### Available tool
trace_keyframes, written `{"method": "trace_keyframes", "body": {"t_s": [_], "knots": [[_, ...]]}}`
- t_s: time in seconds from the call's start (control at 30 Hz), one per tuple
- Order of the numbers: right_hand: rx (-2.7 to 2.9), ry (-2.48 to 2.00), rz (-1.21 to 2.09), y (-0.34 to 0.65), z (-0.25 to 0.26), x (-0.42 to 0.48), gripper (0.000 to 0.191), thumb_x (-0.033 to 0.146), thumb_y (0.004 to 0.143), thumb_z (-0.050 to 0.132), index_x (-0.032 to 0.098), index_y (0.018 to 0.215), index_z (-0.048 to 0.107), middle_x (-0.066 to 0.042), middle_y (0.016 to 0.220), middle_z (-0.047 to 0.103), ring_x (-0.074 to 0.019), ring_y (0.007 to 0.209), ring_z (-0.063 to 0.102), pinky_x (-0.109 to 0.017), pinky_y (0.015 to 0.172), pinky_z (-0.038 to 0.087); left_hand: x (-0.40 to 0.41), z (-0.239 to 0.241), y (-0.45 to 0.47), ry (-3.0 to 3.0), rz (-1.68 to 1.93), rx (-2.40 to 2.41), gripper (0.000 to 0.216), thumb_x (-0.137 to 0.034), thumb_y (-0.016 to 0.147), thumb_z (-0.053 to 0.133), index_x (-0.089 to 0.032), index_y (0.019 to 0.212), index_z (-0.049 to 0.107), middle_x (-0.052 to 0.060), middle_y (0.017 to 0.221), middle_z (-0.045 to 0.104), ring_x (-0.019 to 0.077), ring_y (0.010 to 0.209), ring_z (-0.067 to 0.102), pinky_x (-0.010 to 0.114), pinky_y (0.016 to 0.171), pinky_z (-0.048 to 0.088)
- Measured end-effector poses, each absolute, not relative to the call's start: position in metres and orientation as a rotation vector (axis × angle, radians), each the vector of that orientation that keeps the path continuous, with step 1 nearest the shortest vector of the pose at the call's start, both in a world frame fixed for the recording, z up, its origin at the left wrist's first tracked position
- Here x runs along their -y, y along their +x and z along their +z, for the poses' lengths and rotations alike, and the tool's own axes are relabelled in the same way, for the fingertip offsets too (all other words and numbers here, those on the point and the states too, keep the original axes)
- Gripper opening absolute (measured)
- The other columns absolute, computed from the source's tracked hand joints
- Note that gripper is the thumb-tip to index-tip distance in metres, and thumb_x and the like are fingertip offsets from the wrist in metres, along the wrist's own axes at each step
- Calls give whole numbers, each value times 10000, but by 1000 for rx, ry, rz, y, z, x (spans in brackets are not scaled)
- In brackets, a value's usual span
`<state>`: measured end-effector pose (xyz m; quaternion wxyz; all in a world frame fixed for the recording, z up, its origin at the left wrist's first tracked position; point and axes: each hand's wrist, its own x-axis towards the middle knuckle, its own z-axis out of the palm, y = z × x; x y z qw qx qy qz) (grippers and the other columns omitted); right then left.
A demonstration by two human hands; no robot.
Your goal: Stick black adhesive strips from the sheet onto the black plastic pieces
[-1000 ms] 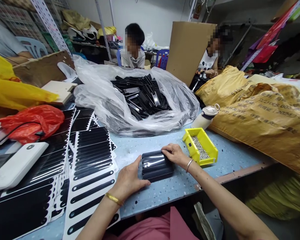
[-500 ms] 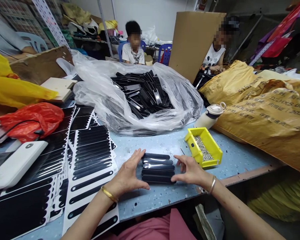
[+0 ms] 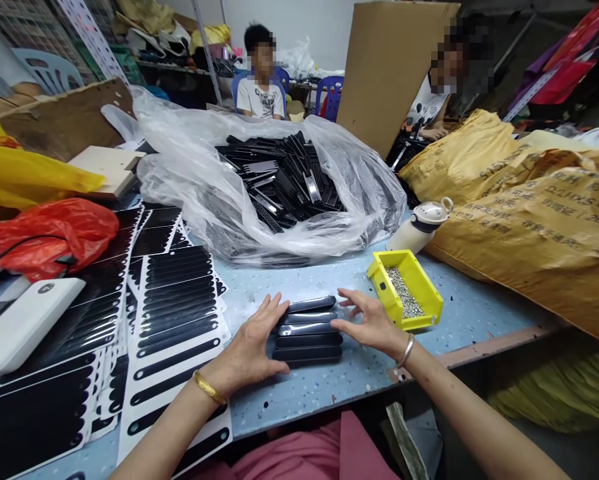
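Observation:
Several black oblong plastic strips (image 3: pixel 306 330) lie side by side in a row on the speckled blue table (image 3: pixel 329 387) in front of me. My left hand (image 3: pixel 252 343) rests open against the left ends of the strips, fingers stretched out. My right hand (image 3: pixel 372 323) is open too, with spread fingers touching the right ends of the strips. Neither hand grips anything. A yellow bin (image 3: pixel 404 290) holding small metal parts sits just right of my right hand.
Sheets of black stickers (image 3: pixel 179 313) cover the left of the table, beside a white device (image 3: pixel 22 323) and a red bag (image 3: pixel 49 237). A clear bag of black parts (image 3: pixel 274 180) lies behind. A white bottle (image 3: pixel 422 223) and yellow sacks (image 3: pixel 529 213) are right. Two people sit opposite.
My right hand has come off the top of the strips and now sits at their right ends. Both hands have squared the row, which has shifted slightly left.

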<state>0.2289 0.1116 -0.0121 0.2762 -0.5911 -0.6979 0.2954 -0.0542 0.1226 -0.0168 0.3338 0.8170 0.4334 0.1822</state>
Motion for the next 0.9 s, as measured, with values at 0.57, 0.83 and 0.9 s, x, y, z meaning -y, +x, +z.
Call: {"method": "trace_keyframes", "body": {"t_s": [0.57, 0.83, 0.9], "knots": [[2490, -1225, 644, 243, -15, -78, 1168, 455, 562, 866, 76, 1495, 274, -280, 1474, 357, -389, 1315, 427, -513, 1050, 416, -103, -12, -69, 2001, 330, -1093, 1020, -65, 575, 704, -280, 1488, 303, 90, 1598, 178, 289, 1440, 220, 481, 1167, 242], [2397, -1182, 575, 239, -25, -86, 1082, 413, 598, 848, 80, 1473, 306, -243, 1335, 528, -365, 1171, 546, -514, 989, 470, -101, -24, -72, 2024, 439, -1044, 896, -49, 688, 621, -285, 1487, 293, 62, 1584, 250, 248, 1409, 323, 410, 1149, 314], [2367, -1182, 591, 240, -24, -85, 1075, 392, 607, 846, 95, 1478, 291, -228, 1327, 538, -352, 1182, 545, -490, 994, 478, -100, -24, -73, 2025, 443, -1050, 902, -29, 669, 618, -287, 1478, 312, 63, 1589, 232, 257, 1405, 331, 413, 1144, 325]]}}
